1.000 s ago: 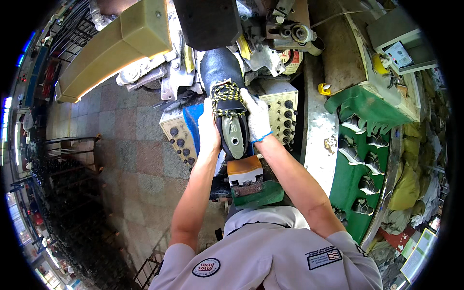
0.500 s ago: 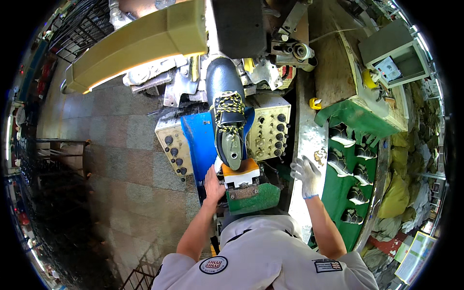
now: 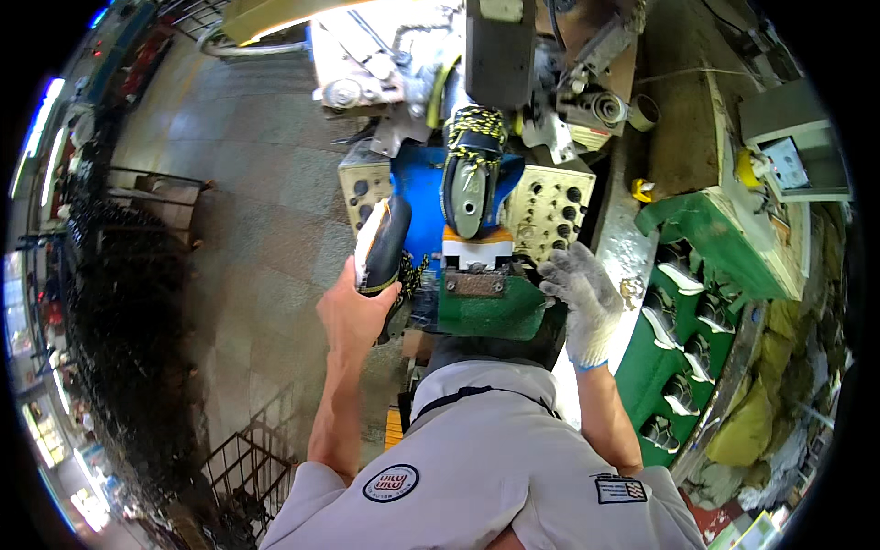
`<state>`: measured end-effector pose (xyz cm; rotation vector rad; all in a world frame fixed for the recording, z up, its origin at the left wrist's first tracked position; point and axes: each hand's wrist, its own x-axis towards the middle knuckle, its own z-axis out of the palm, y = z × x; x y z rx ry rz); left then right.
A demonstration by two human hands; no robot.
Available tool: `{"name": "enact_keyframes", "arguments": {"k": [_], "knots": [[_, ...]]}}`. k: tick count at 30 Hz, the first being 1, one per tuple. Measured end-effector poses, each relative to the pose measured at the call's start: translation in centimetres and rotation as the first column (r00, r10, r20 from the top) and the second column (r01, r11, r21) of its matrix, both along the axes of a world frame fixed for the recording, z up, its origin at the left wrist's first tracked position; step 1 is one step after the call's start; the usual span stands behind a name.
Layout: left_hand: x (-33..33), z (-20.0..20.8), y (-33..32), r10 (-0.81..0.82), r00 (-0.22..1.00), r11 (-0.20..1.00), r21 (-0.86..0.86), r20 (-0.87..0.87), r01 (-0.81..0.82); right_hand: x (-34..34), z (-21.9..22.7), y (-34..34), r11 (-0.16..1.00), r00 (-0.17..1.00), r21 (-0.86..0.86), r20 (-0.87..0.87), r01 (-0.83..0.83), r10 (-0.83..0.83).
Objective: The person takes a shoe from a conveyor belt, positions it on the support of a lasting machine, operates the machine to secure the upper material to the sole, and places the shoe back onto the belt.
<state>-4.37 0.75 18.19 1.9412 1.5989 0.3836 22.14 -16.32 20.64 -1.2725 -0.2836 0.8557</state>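
My bare left hand [image 3: 356,310] grips a black shoe [image 3: 390,240], its toe pointing away from me and its white, orange-lined edge turned left. Yellow-and-black laces dangle beside that hand. In front of me, a second black shoe [image 3: 472,151] with similar laces sits on a greenish last [image 3: 469,203] in the machine, its toe hidden under a dark block [image 3: 500,60]. The last's heel end meets an orange-and-white pad [image 3: 477,246] above a green plate. My right hand [image 3: 587,298], in a whitish glove, hovers right of this plate with fingers apart and nothing in them.
Control boxes with black knobs [image 3: 550,206] flank the blue machine panel [image 3: 422,183]. At right, several dark shoes with white soles stand on a green rack [image 3: 632,394] below a workbench [image 3: 678,137]. Dark metal racks [image 3: 137,302] stand left of the tiled floor [image 3: 261,202].
My left hand has left the pad's side and now holds a black shoe. My right hand has risen slightly. The whole view has shifted, with the machine now higher in it.
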Motion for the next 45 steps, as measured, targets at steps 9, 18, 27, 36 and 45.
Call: {"name": "enact_keyframes", "arguments": {"k": [9,18,27,36,45], "knots": [[8.5,11.7,-6.6,-0.454,0.817,0.872,0.365,0.354,0.326,-2.2,3.7,3.6,0.937,0.975,0.344,-0.182,-0.059,0.128],[27.5,0.8,-15.0,-0.120,0.666,0.443,-0.560,0.737,0.700,8.5,-3.5,-15.2,0.943,0.945,0.196,-0.242,0.270,-0.221],[32.5,-6.6,-28.6,-0.664,0.547,0.248,-0.540,0.509,0.804,14.7,-13.1,-48.7,0.204,0.941,-0.944,0.201,0.260,-0.272],[30.3,-11.9,-26.1,-0.818,0.543,0.397,-0.497,0.188,0.771,19.3,-28.4,-72.7,-0.315,0.387,-0.870,0.458,0.379,-0.800],[29.5,-14.9,-29.0,-0.847,0.529,0.343,-0.710,0.048,0.615,21.1,-37.6,-82.8,-0.267,-0.167,-0.470,0.245,0.841,-0.955]]}}
